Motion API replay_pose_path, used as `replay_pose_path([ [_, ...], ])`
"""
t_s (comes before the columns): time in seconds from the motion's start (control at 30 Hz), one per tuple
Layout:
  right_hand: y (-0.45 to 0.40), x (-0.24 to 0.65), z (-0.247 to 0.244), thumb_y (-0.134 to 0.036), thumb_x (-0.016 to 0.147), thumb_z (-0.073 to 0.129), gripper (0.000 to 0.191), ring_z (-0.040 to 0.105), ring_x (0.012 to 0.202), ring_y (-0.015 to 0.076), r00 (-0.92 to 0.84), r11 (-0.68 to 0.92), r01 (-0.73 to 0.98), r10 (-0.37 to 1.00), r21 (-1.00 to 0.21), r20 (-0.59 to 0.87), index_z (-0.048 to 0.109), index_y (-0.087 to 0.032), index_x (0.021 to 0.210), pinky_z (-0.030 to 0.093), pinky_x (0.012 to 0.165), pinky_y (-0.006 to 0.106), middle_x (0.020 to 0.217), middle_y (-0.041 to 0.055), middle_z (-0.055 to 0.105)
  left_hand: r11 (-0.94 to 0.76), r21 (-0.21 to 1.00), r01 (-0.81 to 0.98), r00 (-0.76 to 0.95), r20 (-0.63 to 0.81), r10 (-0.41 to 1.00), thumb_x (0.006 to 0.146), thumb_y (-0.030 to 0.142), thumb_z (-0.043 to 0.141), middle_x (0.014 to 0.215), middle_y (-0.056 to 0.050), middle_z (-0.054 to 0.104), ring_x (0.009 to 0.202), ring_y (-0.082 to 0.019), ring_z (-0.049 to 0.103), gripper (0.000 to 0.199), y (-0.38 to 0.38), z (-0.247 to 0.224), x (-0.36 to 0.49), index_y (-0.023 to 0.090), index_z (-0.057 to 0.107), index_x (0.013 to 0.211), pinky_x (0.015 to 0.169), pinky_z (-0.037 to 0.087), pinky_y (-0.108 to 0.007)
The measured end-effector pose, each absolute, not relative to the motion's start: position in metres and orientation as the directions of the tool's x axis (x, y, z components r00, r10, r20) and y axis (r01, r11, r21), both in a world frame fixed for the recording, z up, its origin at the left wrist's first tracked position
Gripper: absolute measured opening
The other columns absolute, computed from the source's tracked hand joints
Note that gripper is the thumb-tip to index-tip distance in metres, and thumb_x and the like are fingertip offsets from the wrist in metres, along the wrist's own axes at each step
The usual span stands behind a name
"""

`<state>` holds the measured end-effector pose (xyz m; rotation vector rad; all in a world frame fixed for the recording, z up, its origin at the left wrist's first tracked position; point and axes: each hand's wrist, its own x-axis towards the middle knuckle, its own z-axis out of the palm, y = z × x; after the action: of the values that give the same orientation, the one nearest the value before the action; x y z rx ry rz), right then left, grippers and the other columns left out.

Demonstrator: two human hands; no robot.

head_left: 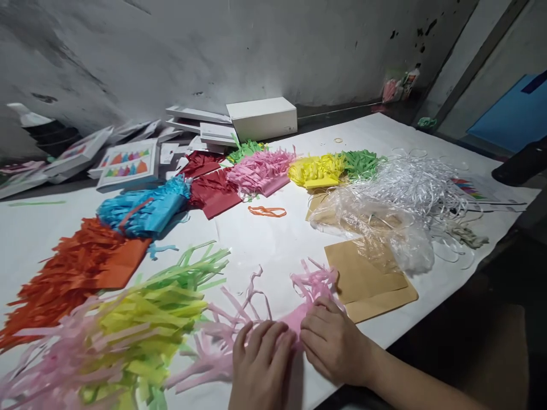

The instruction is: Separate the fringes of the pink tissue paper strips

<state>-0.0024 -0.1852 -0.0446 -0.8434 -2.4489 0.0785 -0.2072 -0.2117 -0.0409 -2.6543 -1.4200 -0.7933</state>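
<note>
My left hand (260, 364) and my right hand (331, 341) lie side by side at the near edge of the white table sheet (265, 245), both pressing down on a pink fringed tissue paper piece (299, 307). Its cut strips fan out to the left and away from me. The fingers of both hands curl flat over the uncut pink band. To the left lies a pile of yellow, green and pink fringed tissue (128, 330).
Fringed tissue stacks lie in an arc: orange (72, 273), blue (143, 208), dark red (213, 191), pink (260, 171), yellow (316, 169), green (363, 162). Brown paper sheets (367, 279), clear plastic with white ribbon (410, 199), an orange rubber band (267, 211) and white boxes (262, 118) are also here.
</note>
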Motion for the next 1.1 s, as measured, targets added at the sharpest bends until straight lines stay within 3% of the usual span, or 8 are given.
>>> replay_pose_path([
  [0.1, -0.187, -0.002, -0.043, -0.015, 0.099, 0.047, 0.016, 0.055, 0.090, 0.0224, -0.683, 0.806, 0.559, 0.581, -0.194, 0.443, 0.062, -0.015, 0.097, 0.030, 0.110, 0.044, 0.090, 0.0056, 0.064, -0.569, 0.286, 0.771, 0.430, 0.424, 0.797, 0.093, 0.004, 0.050, 0.092, 0.000, 0.077, 0.091, -0.021, 0.066, 0.027, -0.212, -0.047, -0.209, 0.025, 0.066, 0.100, 0.102, 0.034, -0.045],
  [0.23, -0.188, 0.006, -0.047, -0.005, 0.098, 0.039, 0.027, 0.053, 0.083, 0.0204, -0.687, 0.798, 0.577, 0.589, -0.173, 0.425, 0.059, -0.018, 0.084, 0.028, 0.112, 0.044, 0.081, 0.0029, 0.061, -0.613, 0.291, 0.735, 0.497, 0.384, 0.778, 0.091, 0.005, 0.051, 0.098, 0.002, 0.077, 0.096, -0.021, 0.066, 0.034, -0.217, -0.055, -0.225, 0.029, 0.067, 0.109, 0.102, 0.033, -0.042],
  [0.33, -0.188, 0.011, -0.048, -0.009, 0.099, 0.044, 0.022, 0.053, 0.088, 0.0210, -0.665, 0.764, 0.607, 0.639, -0.219, 0.387, 0.059, -0.019, 0.086, 0.027, 0.111, 0.047, 0.086, 0.0031, 0.062, -0.550, 0.317, 0.773, 0.426, 0.383, 0.819, 0.094, 0.006, 0.045, 0.104, -0.001, 0.076, 0.101, -0.023, 0.063, 0.037, -0.226, -0.058, -0.232, 0.030, 0.066, 0.112, 0.100, 0.034, -0.047],
  [0.47, -0.187, 0.008, -0.045, -0.016, 0.098, 0.054, 0.014, 0.053, 0.091, 0.0227, -0.607, 0.688, 0.666, 0.724, -0.287, 0.328, 0.058, -0.019, 0.084, 0.028, 0.105, 0.049, 0.089, 0.0037, 0.061, -0.478, 0.326, 0.815, 0.360, 0.361, 0.860, 0.095, 0.011, 0.053, 0.100, -0.004, 0.072, 0.097, -0.024, 0.061, 0.019, -0.227, -0.052, -0.228, 0.024, 0.064, 0.102, 0.091, 0.037, -0.044],
  [0.73, -0.189, -0.011, -0.044, -0.011, 0.096, 0.054, 0.017, 0.053, 0.086, 0.0240, -0.353, 0.469, 0.840, 0.855, -0.273, 0.380, 0.059, -0.019, 0.083, 0.032, 0.101, 0.051, 0.085, 0.0052, 0.061, -0.321, 0.148, 0.936, 0.277, 0.256, 0.926, 0.095, 0.024, 0.057, 0.084, -0.001, 0.067, 0.083, -0.024, 0.062, 0.016, -0.209, -0.048, -0.219, 0.023, 0.062, 0.080, 0.079, 0.036, -0.041],
  [0.87, -0.192, -0.011, -0.039, -0.011, 0.100, 0.048, 0.018, 0.056, 0.099, 0.0244, -0.449, 0.624, 0.744, 0.732, -0.239, 0.513, 0.063, -0.020, 0.094, 0.026, 0.110, 0.050, 0.092, 0.0054, 0.066, -0.321, 0.138, 0.937, 0.284, 0.236, 0.929, 0.095, 0.023, 0.056, 0.079, 0.000, 0.065, 0.078, -0.025, 0.062, 0.018, -0.205, -0.046, -0.219, 0.024, 0.060, 0.078, 0.074, 0.035, -0.041],
  [0.97, -0.191, -0.010, -0.044, -0.006, 0.098, 0.044, 0.026, 0.055, 0.084, 0.0208, -0.617, 0.757, 0.628, 0.627, -0.181, 0.476, 0.060, -0.018, 0.083, 0.032, 0.105, 0.047, 0.079, 0.0029, 0.061, -0.379, 0.181, 0.908, 0.313, 0.308, 0.898, 0.094, 0.019, 0.058, 0.088, -0.003, 0.067, 0.084, -0.025, 0.062, 0.006, -0.205, -0.044, -0.219, 0.023, 0.061, 0.090, 0.078, 0.037, -0.042],
  [1.1, -0.190, -0.010, -0.049, -0.007, 0.097, 0.047, 0.026, 0.050, 0.076, 0.0184, -0.598, 0.729, 0.639, 0.672, -0.246, 0.436, 0.055, -0.019, 0.075, 0.035, 0.099, 0.044, 0.074, 0.0005, 0.056, -0.494, 0.249, 0.833, 0.353, 0.448, 0.821, 0.094, 0.017, 0.059, 0.109, -0.008, 0.069, 0.103, -0.029, 0.057, 0.016, -0.210, -0.043, -0.217, 0.026, 0.066, 0.104, 0.093, 0.038, -0.050],
])
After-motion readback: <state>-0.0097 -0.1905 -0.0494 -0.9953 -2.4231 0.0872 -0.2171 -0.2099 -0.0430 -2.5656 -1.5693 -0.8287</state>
